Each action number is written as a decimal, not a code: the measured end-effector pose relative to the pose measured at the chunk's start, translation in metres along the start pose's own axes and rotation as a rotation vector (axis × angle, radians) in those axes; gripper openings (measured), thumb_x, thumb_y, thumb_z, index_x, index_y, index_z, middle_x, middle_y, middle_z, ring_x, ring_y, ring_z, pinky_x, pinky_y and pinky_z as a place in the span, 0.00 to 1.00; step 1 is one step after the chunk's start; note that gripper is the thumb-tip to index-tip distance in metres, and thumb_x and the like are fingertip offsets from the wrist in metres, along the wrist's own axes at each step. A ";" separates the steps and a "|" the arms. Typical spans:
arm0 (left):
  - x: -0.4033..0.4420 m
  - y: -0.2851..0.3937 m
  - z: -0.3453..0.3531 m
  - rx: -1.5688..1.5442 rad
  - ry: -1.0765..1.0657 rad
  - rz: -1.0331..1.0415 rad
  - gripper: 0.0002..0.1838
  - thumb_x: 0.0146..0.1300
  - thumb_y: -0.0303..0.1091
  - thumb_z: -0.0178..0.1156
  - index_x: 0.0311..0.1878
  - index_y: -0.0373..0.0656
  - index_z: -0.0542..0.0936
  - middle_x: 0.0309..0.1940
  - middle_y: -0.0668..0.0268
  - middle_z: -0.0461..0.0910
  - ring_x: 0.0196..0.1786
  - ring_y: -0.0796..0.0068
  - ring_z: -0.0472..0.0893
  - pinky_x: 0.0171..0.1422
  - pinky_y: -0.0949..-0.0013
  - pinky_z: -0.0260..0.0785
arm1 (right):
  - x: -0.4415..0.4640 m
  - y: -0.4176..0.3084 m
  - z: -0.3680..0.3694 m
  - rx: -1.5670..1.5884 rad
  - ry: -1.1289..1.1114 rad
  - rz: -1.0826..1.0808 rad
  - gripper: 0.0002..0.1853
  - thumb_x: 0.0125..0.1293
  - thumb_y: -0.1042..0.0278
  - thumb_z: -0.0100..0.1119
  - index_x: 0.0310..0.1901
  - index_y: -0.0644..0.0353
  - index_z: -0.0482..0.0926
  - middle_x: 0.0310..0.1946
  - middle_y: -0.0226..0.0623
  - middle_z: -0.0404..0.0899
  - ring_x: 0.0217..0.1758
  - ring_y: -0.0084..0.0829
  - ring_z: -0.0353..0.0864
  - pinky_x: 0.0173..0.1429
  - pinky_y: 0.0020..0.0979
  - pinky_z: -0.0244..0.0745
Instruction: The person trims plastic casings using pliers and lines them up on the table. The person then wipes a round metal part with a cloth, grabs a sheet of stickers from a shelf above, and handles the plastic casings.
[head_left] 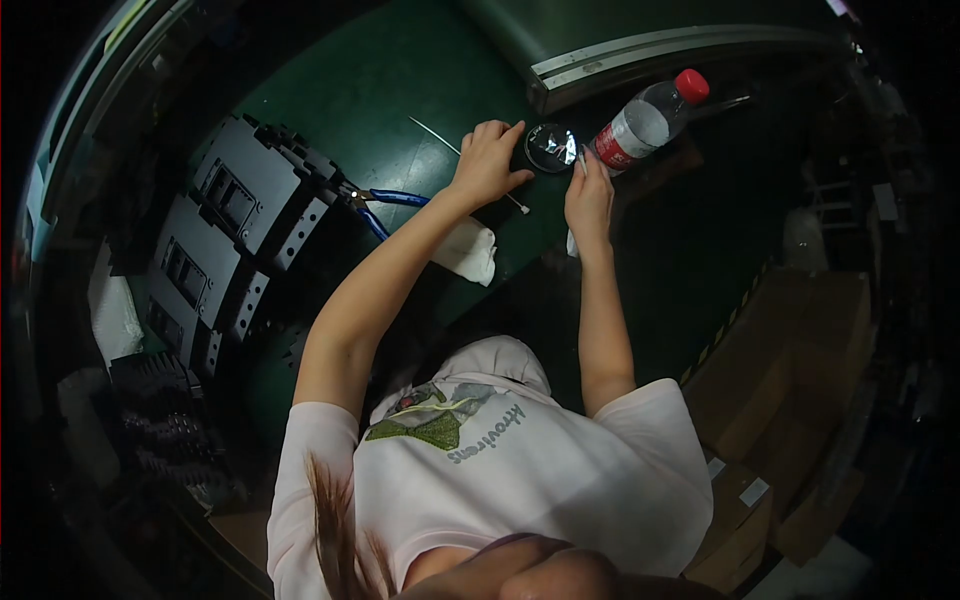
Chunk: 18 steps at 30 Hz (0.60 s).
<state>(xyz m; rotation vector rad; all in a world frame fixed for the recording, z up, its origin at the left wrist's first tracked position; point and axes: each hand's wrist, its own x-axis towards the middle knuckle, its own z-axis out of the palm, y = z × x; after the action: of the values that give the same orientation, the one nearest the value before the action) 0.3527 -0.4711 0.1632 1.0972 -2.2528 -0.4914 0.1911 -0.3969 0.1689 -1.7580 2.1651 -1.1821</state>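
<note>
My left hand (488, 165) is over the green work surface with its thumb and fingers apart, just left of a round dark container (550, 148) with a shiny, foil-like top. Passing beneath that hand is a thin pale strip (432, 132) with a small white end, like a cable tie. On the container's other side, my right hand (588, 200) is closed in a pinch; a small pale tip shows at its fingers, too small to name. A bit of white shows beneath its wrist. Blue-handled pliers (398, 198) and a crumpled white cloth (470, 252) lie beside my left forearm.
A clear bottle (645, 122) with a red cap and red label is just beyond my right hand. Grey-and-black housings (225, 220) stand in a row on the left. A metal rail (650, 50) runs along the back. Cardboard boxes (790, 360) are low on the right.
</note>
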 end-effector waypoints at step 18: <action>-0.011 0.002 -0.005 -0.028 0.032 0.106 0.45 0.44 0.47 0.69 0.67 0.52 0.61 0.59 0.58 0.66 0.63 0.59 0.64 0.62 0.56 0.54 | 0.007 -0.016 -0.011 0.017 -0.191 -0.066 0.13 0.67 0.69 0.46 0.50 0.65 0.65 0.45 0.51 0.68 0.46 0.52 0.74 0.46 0.43 0.71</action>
<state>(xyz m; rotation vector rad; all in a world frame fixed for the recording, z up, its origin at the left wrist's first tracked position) 0.3598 -0.4612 0.1641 0.9601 -2.2557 -0.4568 0.1953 -0.3975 0.1890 -1.8654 1.9979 -0.9960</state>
